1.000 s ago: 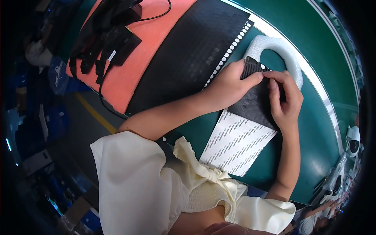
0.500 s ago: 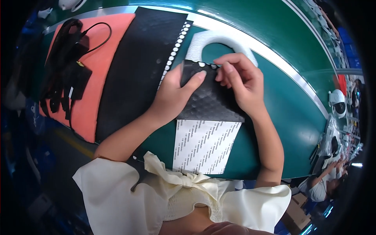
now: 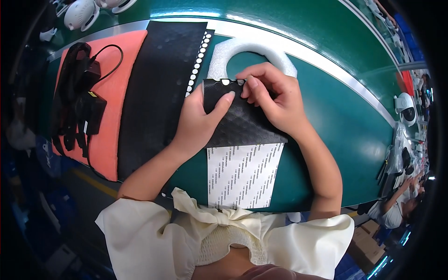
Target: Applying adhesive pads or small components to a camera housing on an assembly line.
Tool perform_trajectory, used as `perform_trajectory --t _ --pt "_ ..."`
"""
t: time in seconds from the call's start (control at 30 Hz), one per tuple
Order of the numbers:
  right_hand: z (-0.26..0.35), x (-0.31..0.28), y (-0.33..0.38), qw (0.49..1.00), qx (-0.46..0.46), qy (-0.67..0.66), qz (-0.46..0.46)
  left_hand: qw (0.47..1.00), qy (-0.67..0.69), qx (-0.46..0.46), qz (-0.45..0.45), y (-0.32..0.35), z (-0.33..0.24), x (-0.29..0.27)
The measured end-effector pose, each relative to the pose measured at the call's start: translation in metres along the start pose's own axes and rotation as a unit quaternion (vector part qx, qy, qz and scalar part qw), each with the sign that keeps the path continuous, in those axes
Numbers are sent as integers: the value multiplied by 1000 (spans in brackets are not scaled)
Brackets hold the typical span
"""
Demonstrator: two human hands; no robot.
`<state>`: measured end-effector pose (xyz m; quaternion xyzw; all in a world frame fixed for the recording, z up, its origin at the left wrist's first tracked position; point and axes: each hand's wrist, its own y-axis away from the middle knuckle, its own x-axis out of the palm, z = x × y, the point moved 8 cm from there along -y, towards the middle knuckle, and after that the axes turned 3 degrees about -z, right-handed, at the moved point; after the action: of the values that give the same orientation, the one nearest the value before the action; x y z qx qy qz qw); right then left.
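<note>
My left hand point(image 3: 196, 119) grips a black dimpled sheet point(image 3: 245, 122) by its upper left part, thumb on top and fingers behind. White round spots show along the sheet's upper edge. Below its lower edge a white printed backing point(image 3: 242, 175) reaches down toward my body. At the upper right of the sheet my right hand point(image 3: 275, 95) is closed, thumb and index finger together near one of the white spots. What lies between those fingertips is too small to make out. Behind both hands lies a white foam ring point(image 3: 254, 44), partly covered.
More black sheets point(image 3: 161, 88) with a row of white round spots lie to the left. Beyond them, a pink foam mat point(image 3: 116, 84) bears black power adapters point(image 3: 93, 109) and cables. White cameras point(image 3: 81, 15) stand at the far left and another white camera point(image 3: 405, 109) at the right.
The whole view has shifted slightly, so the mat and black sheets sit a little lower. Both hands keep nearly the same hold; the right fingertips stay at the sheet's upper edge.
</note>
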<state>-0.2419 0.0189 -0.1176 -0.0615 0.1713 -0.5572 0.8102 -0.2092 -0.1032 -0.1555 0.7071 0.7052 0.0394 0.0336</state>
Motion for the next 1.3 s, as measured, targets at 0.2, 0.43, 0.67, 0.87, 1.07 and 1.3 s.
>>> perform_trajectory --t 0.2,0.43,0.67,0.87,1.07,1.3 --pt "3 0 -1 999 0 40 -6 999 -46 3 2 1 -2 1" --pt "4 2 2 997 -29 61 -28 1000 -5 2 -7 1 1 0" --pt "18 -5 2 952 -133 255 -108 1000 1 5 18 4 -4 4" --pt "11 3 -3 956 -92 275 -44 1000 -3 11 27 2 -6 0" --pt "17 2 0 947 -77 310 -32 998 -7 66 14 4 -9 4" --pt "23 7 5 949 -80 304 -24 998 -2 66 -5 9 -4 -2"
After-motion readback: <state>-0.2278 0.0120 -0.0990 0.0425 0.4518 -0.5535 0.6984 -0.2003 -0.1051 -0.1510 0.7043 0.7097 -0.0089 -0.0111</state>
